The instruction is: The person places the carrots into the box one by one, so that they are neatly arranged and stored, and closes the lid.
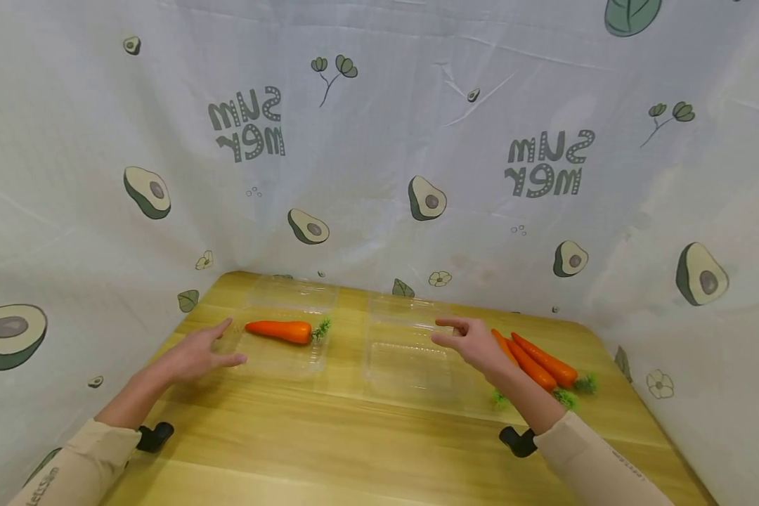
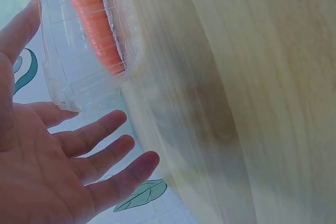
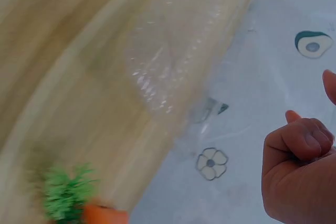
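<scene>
An orange carrot (image 1: 278, 331) with a green leafy top lies in the left clear plastic container (image 1: 272, 367), whose lid stands open at the back. My left hand (image 1: 196, 355) is at this container's left side, fingers spread. In the left wrist view the left hand (image 2: 58, 166) has its thumb and index finger by the clear wall; contact is hard to tell. My right hand (image 1: 474, 344) hovers by the right side of a second open clear container (image 1: 411, 351). Its thumb and index finger point out, apart; the other fingers (image 3: 307, 140) are curled, with nothing seen in them.
Several carrots (image 1: 547, 358) with green tops lie on the wooden table (image 1: 329, 450) right of the second container, partly behind my right forearm. A white printed curtain (image 1: 367, 140) borders the table at the back and sides.
</scene>
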